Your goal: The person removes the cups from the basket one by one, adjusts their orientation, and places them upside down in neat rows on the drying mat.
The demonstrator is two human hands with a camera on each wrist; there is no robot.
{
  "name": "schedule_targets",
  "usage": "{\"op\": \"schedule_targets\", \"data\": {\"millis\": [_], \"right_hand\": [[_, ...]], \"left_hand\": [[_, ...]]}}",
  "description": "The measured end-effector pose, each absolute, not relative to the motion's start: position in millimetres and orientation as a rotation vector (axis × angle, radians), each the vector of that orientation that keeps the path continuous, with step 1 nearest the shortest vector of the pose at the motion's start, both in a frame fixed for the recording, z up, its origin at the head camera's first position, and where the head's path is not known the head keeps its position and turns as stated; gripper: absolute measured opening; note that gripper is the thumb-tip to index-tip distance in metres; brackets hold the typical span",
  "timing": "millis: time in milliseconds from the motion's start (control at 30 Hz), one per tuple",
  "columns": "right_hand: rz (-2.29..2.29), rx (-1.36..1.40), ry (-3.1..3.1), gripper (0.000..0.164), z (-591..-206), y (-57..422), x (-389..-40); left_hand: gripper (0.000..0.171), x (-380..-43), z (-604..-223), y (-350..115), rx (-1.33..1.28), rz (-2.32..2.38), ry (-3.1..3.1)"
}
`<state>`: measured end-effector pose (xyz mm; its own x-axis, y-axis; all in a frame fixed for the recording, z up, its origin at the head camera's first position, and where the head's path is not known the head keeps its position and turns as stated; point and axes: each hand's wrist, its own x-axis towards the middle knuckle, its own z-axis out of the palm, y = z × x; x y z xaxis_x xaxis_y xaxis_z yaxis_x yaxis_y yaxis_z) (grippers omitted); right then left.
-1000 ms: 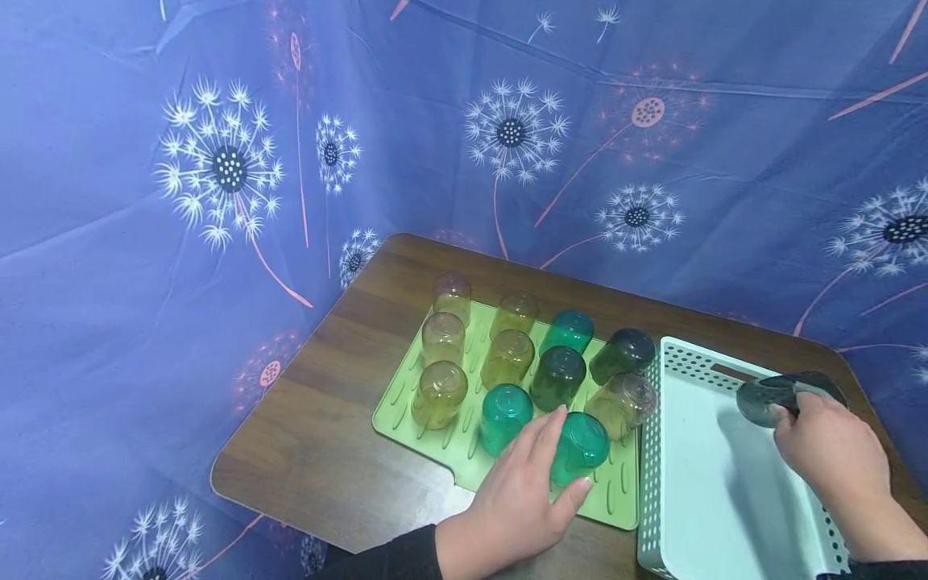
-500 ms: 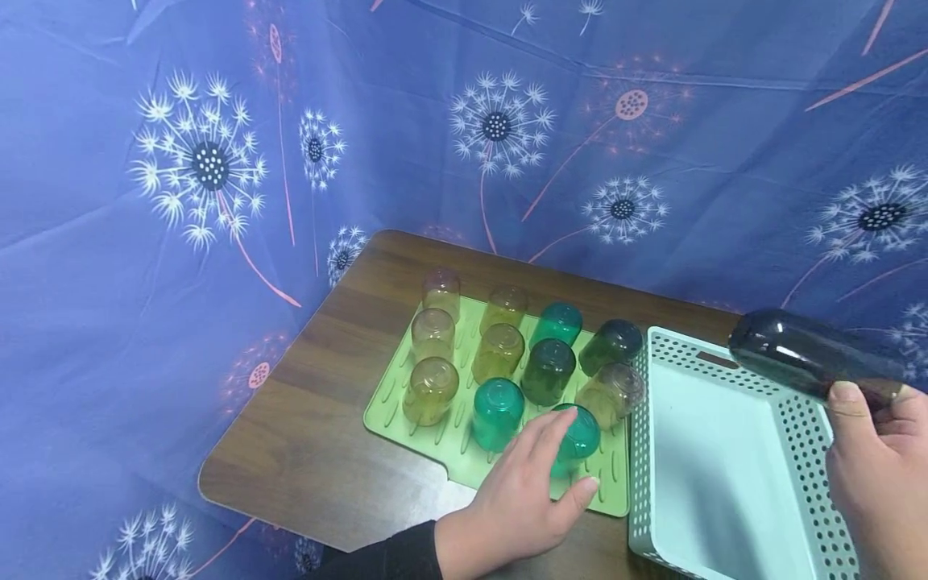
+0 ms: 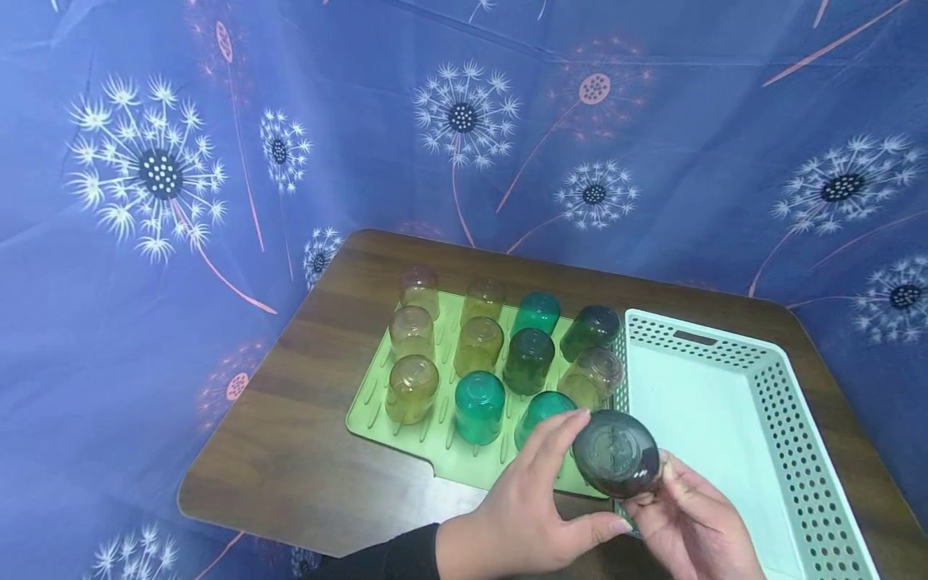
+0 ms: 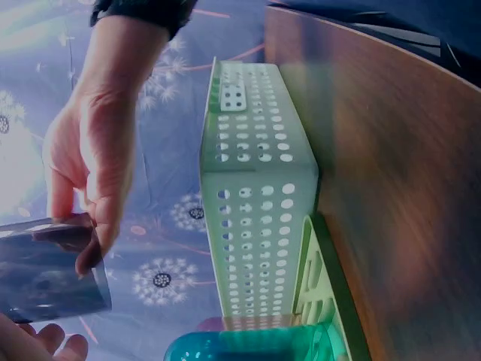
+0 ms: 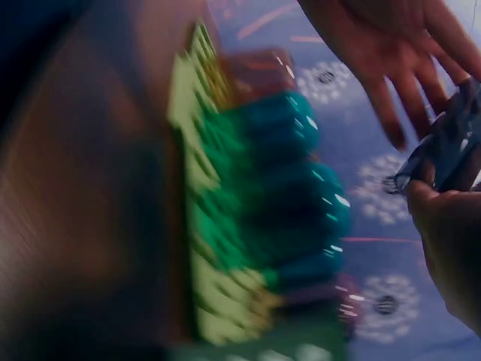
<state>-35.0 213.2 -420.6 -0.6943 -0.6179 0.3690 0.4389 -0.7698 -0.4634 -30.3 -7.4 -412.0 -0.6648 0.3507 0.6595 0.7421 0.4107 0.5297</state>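
A dark grey see-through tumbler [image 3: 616, 453] is pinched near its rim by my right hand [image 3: 692, 515], base turned up toward the head camera. Close on its left, my left hand [image 3: 525, 499] has fingers and thumb spread; whether the fingertips touch the tumbler I cannot tell. The left wrist view also has the tumbler [image 4: 49, 271] between both hands. Upside-down tumblers stand in rows on a green drying mat [image 3: 384, 403]. A teal tumbler [image 3: 544, 415] is partly hidden behind my left fingers, beside another teal tumbler [image 3: 480, 407].
A pale mint perforated basket [image 3: 696, 403] stands against the mat's right side. The mat holds yellow, pinkish, teal and dark tumblers, such as a dark one [image 3: 529, 361]. Everything is on a brown wooden table [image 3: 290, 451], with a blue dandelion-print cloth [image 3: 362, 145] behind.
My right hand has lifted the dark tumbler from over the basket, swung it left and turned its base up beside my left hand. The left hand keeps its spread pose. The head view has shifted slightly.
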Motion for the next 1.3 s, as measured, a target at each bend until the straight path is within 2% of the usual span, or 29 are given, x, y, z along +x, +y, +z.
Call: {"op": "schedule_targets", "data": {"millis": [200,267,367,467,533,633,833,1067,1300], "right_hand": [[-2.360,-0.610,0.455,0.078,-436.5,192.8,-20.8],[-2.395,-0.548,0.648,0.068,-435.4,194.0,-18.9],[-2.372,-0.386,1.276,0.050,-431.8,202.0,-16.0],[-2.171,-0.081,1.843,0.033,-431.9,210.3,-10.3],[-2.098,0.074,1.987,0.029,-435.0,213.6,-5.8],[-2.114,0.166,2.021,0.027,-440.6,215.8,0.5],[-2.225,0.126,1.984,0.030,-444.3,212.1,7.3],[-2.049,0.316,2.107,0.021,-437.1,200.0,6.5],[-1.920,0.336,2.233,0.026,-435.5,190.7,4.5]], "left_hand": [[0.099,-27.2,-408.1,-11.0,-0.907,-1.201,-2.276],[0.095,-27.2,-405.2,-12.0,-0.861,-1.247,-2.329],[0.090,-28.7,-401.6,-13.0,-0.766,-1.254,-2.416],[0.086,-31.0,-399.8,-13.5,-0.697,-1.178,-2.494],[0.084,-32.8,-400.1,-13.6,-0.685,-1.074,-2.527],[0.082,-35.3,-402.3,-13.0,-0.684,-0.927,-2.566],[0.082,-41.4,-410.1,-10.2,-0.674,-0.641,-2.586],[0.086,-57.7,-423.3,-9.4,-0.594,-0.145,-2.602],[0.086,-68.7,-431.7,-7.7,-0.559,0.071,-2.784]]}}
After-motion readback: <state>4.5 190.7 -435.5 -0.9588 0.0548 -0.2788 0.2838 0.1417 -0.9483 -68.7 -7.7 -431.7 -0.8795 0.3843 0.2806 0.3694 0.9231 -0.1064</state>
